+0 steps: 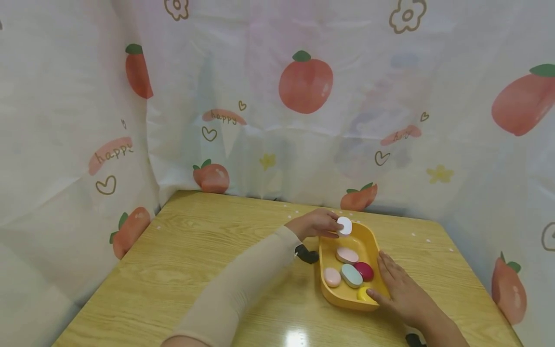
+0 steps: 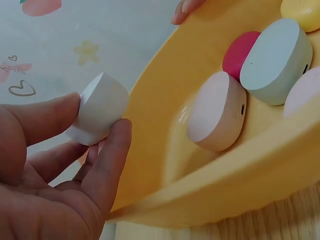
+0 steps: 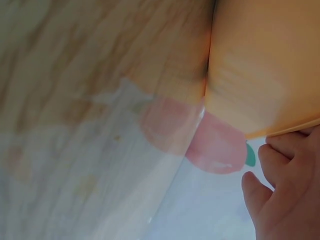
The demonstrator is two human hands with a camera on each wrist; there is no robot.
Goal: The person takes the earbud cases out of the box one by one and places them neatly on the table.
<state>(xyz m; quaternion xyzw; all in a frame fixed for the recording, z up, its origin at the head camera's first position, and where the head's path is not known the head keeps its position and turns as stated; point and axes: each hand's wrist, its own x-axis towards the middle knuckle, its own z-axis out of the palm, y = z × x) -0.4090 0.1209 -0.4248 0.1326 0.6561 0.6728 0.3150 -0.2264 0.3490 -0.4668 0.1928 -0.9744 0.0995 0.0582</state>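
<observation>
My left hand [image 1: 318, 223] pinches a small white earbud case [image 2: 102, 110] between thumb and fingers, at the far left corner of a yellow tray [image 1: 368, 236]. The case is held tilted, above the tray floor. Along the tray's right side lies my right hand [image 1: 407, 294], fingers straight against the rim, its thumb reaching over a yellow case [image 1: 364, 293]. Inside the tray sit a pale pink case [image 1: 347, 255], a crimson case [image 1: 363, 271], a mint case [image 1: 351, 275] and a smaller pink one [image 1: 332, 277]. Dark port slots show on some cases.
The tray stands on a wood-grain table [image 1: 208, 241] whose far edge meets a fruit-printed curtain [image 1: 260, 140]. Wood surface spreads to the left and right of the tray. Black wrist straps [image 1: 306, 254] show by the left wrist.
</observation>
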